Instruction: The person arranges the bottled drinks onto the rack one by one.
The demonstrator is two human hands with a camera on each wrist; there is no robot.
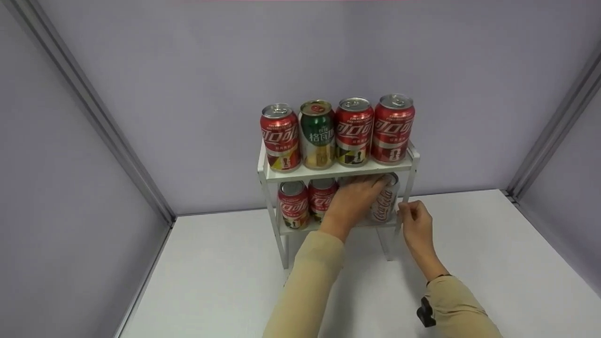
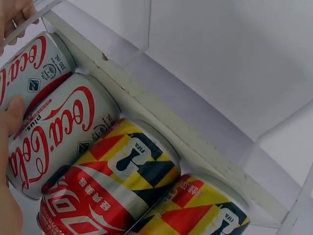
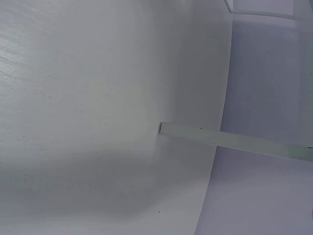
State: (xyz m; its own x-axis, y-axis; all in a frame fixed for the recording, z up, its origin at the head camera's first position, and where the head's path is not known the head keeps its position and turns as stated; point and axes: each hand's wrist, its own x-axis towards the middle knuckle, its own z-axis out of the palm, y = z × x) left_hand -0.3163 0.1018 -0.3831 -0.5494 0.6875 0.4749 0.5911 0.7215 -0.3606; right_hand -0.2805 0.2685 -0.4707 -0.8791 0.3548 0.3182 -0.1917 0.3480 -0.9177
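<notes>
A small white two-tier rack [image 1: 300, 176] holds drink cans on both shelves. My left hand [image 1: 354, 197] reaches onto the lower shelf and grips a white Coca-Cola Plus can [image 2: 61, 129], its thumb on the can's front. Farther right, another white Coca-Cola can [image 1: 385, 204] stands beside it, with the left fingertips near its top. My right hand [image 1: 417, 220] pinches the rack's right front post, its fingers curled; they also show in the left wrist view. Two red cola cans [image 1: 294, 206] fill the lower shelf's left side. The right wrist view catches only a rack leg [image 3: 195, 133].
On the upper shelf stand three red cola cans [image 1: 393, 131] and one green-and-gold can [image 1: 318, 136]. The rack stands on a white table [image 1: 211, 277], with pale panel walls [image 1: 211, 94] behind and at both sides.
</notes>
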